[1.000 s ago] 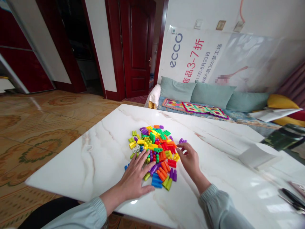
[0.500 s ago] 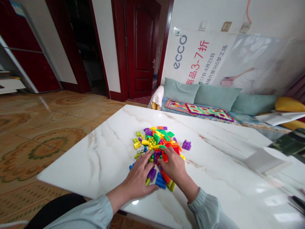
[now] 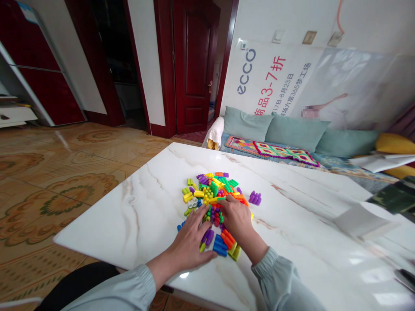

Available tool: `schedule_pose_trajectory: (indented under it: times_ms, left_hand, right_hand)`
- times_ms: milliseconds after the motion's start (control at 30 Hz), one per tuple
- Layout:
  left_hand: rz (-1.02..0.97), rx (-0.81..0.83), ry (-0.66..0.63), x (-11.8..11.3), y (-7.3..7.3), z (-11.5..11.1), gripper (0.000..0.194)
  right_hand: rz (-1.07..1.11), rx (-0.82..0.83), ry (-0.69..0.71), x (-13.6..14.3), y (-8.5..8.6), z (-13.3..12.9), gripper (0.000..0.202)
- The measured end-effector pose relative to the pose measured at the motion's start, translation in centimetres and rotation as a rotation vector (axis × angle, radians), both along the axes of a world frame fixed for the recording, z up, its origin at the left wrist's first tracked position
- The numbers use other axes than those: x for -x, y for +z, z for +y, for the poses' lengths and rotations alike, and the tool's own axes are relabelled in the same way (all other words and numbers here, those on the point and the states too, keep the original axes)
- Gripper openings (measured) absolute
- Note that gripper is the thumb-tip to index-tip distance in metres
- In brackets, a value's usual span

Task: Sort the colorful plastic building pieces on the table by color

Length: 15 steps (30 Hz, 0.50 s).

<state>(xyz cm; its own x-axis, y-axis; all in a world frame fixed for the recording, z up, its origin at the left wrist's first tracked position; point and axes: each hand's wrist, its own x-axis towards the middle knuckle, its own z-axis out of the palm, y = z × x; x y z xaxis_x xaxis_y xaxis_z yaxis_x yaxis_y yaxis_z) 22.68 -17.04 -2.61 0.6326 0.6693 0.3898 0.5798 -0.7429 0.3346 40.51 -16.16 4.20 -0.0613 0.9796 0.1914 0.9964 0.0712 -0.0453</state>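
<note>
A heap of bright plastic building blocks, shaped like joined tubes with round pegs, lies on the white marble-patterned table. My left hand rests open at the heap's near left side, fingers apart. Beside its thumb are purple blocks and a blue block. Over the right part of the heap, my right hand has its fingers curled and drawn together. Its fingertips are at the green end of a yellow block; whatever they pinch is hidden. Orange blocks lie under its wrist side.
A separate purple block lies right of the heap. Farther right on the table is a white box-like object, with a dark item at the edge. Behind the table stands a sofa with green cushions.
My right hand has shifted slightly up and right, and its spread fingers have curled together, uncovering red and orange blocks. My left hand has stayed almost in place.
</note>
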Motion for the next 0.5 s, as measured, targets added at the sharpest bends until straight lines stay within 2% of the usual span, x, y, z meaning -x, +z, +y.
schedule_pose_trajectory:
  times_ms: [100,267,400,500]
  left_hand:
    - [-0.012,-0.002,-0.002,0.0,-0.1,0.0,0.062]
    - [-0.032,-0.016,-0.012,0.0,-0.3,0.4,0.058]
    - [-0.036,-0.024,-0.010,0.1,-0.7,0.8,0.064]
    - [-0.061,-0.063,-0.011,0.1,-0.8,1.0,0.075]
  right_hand:
    - [0.041,-0.040,0.041,0.9,-0.1,-1.0,0.020]
    - [-0.056,-0.023,0.126,2.0,-1.3,-1.2,0.022]
    - [-0.078,-0.066,0.175,1.9,-1.9,-0.7,0.013]
    - [-0.004,-0.135,0.240,1.2,-1.5,-0.5,0.012]
